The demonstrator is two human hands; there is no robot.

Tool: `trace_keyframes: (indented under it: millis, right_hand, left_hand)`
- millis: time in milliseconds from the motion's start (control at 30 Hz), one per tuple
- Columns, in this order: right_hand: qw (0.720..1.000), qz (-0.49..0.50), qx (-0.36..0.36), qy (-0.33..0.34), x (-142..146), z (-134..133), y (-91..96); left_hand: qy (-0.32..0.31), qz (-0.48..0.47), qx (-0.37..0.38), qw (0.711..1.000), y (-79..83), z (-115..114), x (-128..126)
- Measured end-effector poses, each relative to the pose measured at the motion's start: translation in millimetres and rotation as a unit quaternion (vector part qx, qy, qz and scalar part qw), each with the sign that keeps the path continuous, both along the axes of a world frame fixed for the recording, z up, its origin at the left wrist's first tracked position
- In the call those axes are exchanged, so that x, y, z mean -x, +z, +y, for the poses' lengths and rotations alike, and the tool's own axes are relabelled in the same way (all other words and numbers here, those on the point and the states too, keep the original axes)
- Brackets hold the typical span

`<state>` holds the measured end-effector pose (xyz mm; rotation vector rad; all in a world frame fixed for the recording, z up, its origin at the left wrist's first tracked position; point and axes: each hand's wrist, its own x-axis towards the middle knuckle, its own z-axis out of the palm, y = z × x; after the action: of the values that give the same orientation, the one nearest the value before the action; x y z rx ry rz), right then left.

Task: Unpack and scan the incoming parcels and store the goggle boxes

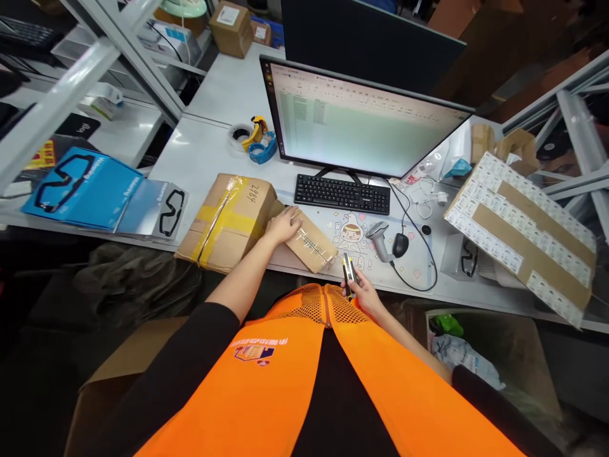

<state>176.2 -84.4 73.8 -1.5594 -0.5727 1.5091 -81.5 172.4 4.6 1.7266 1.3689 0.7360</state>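
Observation:
My left hand point(285, 225) rests flat, fingers spread, on a small brown cardboard box point(311, 244) sealed with clear tape at the desk's front edge. Beside it on the left lies a bigger cardboard box point(228, 219) bound with yellow tape and marked with handwritten numbers. My right hand point(364, 292) is closed round a black and yellow utility knife point(349, 271), held just off the desk edge, to the right of the small box.
A monitor point(356, 120) and black keyboard point(342, 192) stand behind the boxes. A barcode scanner point(380, 240) and mouse point(400, 244) lie to the right. Tape rolls point(252, 139) sit behind, blue goggle boxes point(85, 187) left, a label-covered carton point(523, 231) right, a waste box point(476, 355) below.

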Motion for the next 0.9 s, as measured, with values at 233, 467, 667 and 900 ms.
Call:
trace_keyframes:
  millis: [233,467,667,900]
  right_hand:
    - [0.999,-0.031,-0.020,-0.014,-7,12,0.1]
    - [0.997,-0.070,-0.009,-0.001,-35,47,-1.0]
    - [0.991,-0.119,0.033,0.049,-64,53,-10.1]
    - [0.992,-0.079,0.048,0.082,-51,42,-12.3]
  left_hand:
    - [-0.043,0.089,0.031,0.995,-19.2,-42,15]
    - [0.005,0.045,0.053,0.998,-30.3,-90,17]
    - [0.081,-0.106,0.092,0.987,-39.4,-80,3]
    - [0.098,-0.113,0.108,0.983,-42.2,-91,7]
